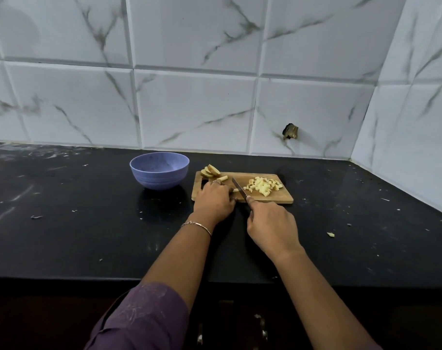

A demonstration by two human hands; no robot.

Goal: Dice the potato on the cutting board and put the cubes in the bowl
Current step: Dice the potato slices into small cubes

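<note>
L hand [213,198] pinching potato strip [236,190] lying L-R, R hand [271,227] gripping knife [239,189], tip aimed far-left

We find open surface [63,223] left of the bowl [159,170] and right of the cutting board [282,197]; only a narrow gap parts those two. On the board, slices [210,171] crowd the far left corner, cubes [264,186] fill the right half, the knife [239,189] slants between. Tiled wall [189,109] closes the back and right.

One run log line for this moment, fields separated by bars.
left hand: holds potato strip | right hand: grips knife | cubes: on cutting board | bowl: looks empty
</note>
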